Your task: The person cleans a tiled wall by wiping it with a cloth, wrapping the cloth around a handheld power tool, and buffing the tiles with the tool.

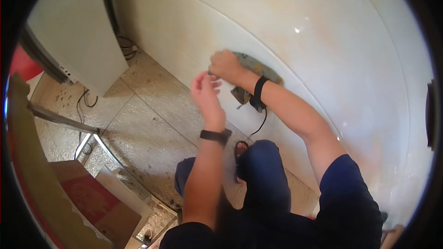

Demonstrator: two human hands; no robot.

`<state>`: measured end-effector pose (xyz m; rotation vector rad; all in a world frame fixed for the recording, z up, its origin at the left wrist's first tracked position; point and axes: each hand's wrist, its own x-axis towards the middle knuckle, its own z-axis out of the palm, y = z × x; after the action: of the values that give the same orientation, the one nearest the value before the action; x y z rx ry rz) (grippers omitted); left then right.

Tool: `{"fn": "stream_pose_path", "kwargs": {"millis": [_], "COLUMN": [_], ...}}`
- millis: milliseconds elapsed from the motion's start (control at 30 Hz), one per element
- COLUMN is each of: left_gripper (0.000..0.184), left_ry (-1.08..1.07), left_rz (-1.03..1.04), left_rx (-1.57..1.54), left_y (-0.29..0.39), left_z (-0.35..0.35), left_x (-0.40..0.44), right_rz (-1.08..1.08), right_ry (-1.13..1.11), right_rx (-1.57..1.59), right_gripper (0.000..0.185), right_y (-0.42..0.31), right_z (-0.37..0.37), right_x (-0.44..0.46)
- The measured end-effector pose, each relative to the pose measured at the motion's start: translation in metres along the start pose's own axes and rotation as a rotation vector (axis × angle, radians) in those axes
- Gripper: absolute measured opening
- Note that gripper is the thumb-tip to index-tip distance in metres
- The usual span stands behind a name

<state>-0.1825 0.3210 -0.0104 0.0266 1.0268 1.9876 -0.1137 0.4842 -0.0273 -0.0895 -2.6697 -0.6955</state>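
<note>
My right hand [226,66] is closed, its fingers curled in at the white wall panel. A small dark bit shows at its fingertips, too small and blurred to name. Just below it is my left hand [206,93], fingers bent and slightly apart, close to the right fingertips; whether they touch I cannot tell. Behind my right wrist, a grey-green mottled patch [265,70] with ragged edges shows against the white surface, partly hidden by the arm. From its lower side a thin black cable [264,124] hangs down. Both wrists wear black bands.
A white cabinet-like box [80,32] stands at the upper left, with black cables [87,99] on the tiled floor [147,129]. At the lower left are a metal-edged frame [110,150] and a red-and-brown cardboard box [94,198]. The curved white surface [350,64] fills the right.
</note>
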Motion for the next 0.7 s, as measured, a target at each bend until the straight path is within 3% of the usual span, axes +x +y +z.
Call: {"fn": "stream_pose_path", "kwargs": {"millis": [67, 100, 200, 333, 400, 467, 533, 567, 600, 667, 700], "left_gripper": [0.019, 0.02, 0.022, 0.024, 0.022, 0.023, 0.023, 0.023, 0.024, 0.018, 0.017], "left_ry": [-0.016, -0.018, -0.053, -0.147, -0.153, -0.182, -0.192, -0.202, -0.213, -0.259, -0.3], "left_rz": [-0.016, -0.002, -0.033, -0.024, -0.022, -0.046, -0.045, -0.064, -0.081, -0.145, -0.129], "left_rx": [0.006, 0.002, 0.014, 0.048, 0.099, 0.129, 0.154, 0.142, 0.127, 0.095, 0.113], "left_y": [-0.003, -0.007, -0.015, -0.024, -0.025, -0.028, -0.03, -0.03, -0.031, -0.031, -0.031], "left_z": [0.005, 0.009, 0.019, 0.025, 0.03, 0.031, 0.027, 0.025, 0.022, 0.013, 0.009], "left_x": [-0.005, -0.008, -0.025, -0.045, -0.056, -0.061, -0.063, -0.061, -0.061, -0.06, -0.061], "right_rz": [0.152, 0.066, 0.073, 0.314, 0.492, 0.862, 1.318, 1.689, 1.843, 2.485, 2.524], "right_ry": [-0.091, -0.239, -0.333, -0.471, -0.59, -0.622, -0.594, -0.344, -0.098, 0.294, 0.874], "right_rx": [0.017, -0.039, -0.006, 0.152, 0.233, 0.341, 0.168, 0.168, -0.071, -0.107, 0.041], "right_gripper": [0.014, 0.015, 0.01, 0.004, 0.005, 0.017, 0.032, 0.04, 0.034, 0.032, 0.035], "right_y": [-0.036, -0.052, -0.093, -0.152, -0.186, -0.23, -0.271, -0.294, -0.31, -0.336, -0.349], "right_z": [0.009, -0.005, -0.053, -0.127, -0.176, -0.222, -0.283, -0.3, -0.322, -0.369, -0.383], "right_x": [-0.064, -0.096, -0.188, -0.309, -0.37, -0.446, -0.494, -0.532, -0.555, -0.6, -0.615]}}
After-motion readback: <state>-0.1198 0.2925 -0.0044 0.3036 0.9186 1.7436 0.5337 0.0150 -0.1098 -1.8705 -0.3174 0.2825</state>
